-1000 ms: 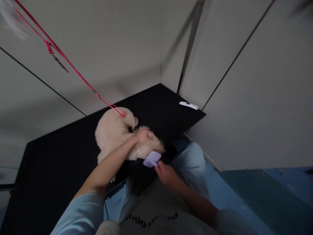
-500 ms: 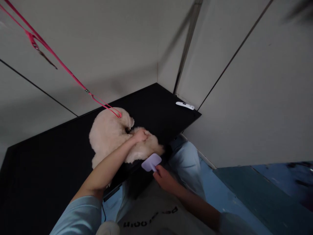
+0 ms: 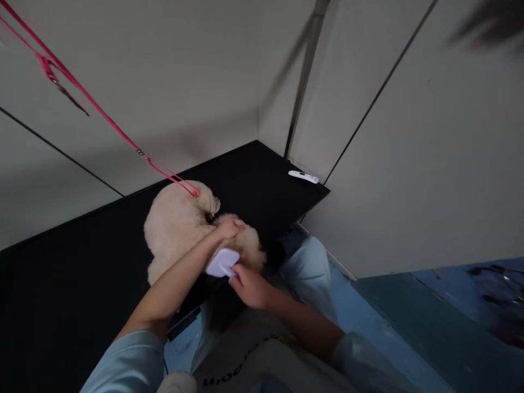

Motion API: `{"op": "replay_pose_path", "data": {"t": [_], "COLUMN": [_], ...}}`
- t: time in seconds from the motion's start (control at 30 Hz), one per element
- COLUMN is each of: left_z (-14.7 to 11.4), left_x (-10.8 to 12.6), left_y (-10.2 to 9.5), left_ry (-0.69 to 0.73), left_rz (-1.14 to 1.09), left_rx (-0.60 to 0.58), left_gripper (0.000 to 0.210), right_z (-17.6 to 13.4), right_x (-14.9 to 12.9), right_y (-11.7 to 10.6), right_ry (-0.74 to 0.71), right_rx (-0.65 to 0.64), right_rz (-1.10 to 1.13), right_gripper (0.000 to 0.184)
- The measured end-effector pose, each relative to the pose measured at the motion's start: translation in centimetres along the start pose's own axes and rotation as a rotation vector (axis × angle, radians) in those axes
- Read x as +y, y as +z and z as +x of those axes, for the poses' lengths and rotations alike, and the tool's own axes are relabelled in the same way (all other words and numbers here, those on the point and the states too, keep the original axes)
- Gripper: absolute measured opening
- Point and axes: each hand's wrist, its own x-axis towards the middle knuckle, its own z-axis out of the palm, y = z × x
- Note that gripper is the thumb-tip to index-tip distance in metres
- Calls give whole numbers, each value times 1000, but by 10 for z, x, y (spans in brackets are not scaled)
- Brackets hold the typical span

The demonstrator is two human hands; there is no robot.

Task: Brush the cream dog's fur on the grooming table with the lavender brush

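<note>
A cream, fluffy dog lies curled on a black table, with a pink loop leash running down to it from the upper left. My left hand is closed on the fur of the dog's right-hand part, its fingertips partly sunk in the coat. In my right hand is the handle of a lilac slicker brush. The brush head lies against the dog's near side, just beside my left forearm. Its bristle face is turned away from me and hidden.
A white clipper-like device lies near the table's far right corner. Grey wall panels rise behind and to the right. A metal clip hangs from the leash. Blue floor shows at lower right.
My right hand has swept the brush leftward and slightly up, from the dog's lower right edge to its near side by my forearm. My left hand keeps its place on the dog.
</note>
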Motion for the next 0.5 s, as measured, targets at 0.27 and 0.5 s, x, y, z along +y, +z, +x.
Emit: {"op": "replay_pose_path", "data": {"t": [0.27, 0.5], "left_z": [-11, -20], "left_x": [-2, -1], "left_y": [-14, -12], "left_ry": [-35, -11], "left_rz": [-75, -146], "left_rx": [67, 96], "left_gripper": [40, 39], "right_z": [-23, 0], "right_x": [12, 8], "right_y": [-45, -27], "right_ry": [223, 100], "right_rx": [-32, -15], "right_rz": [-223, -221], "right_gripper": [29, 26]}}
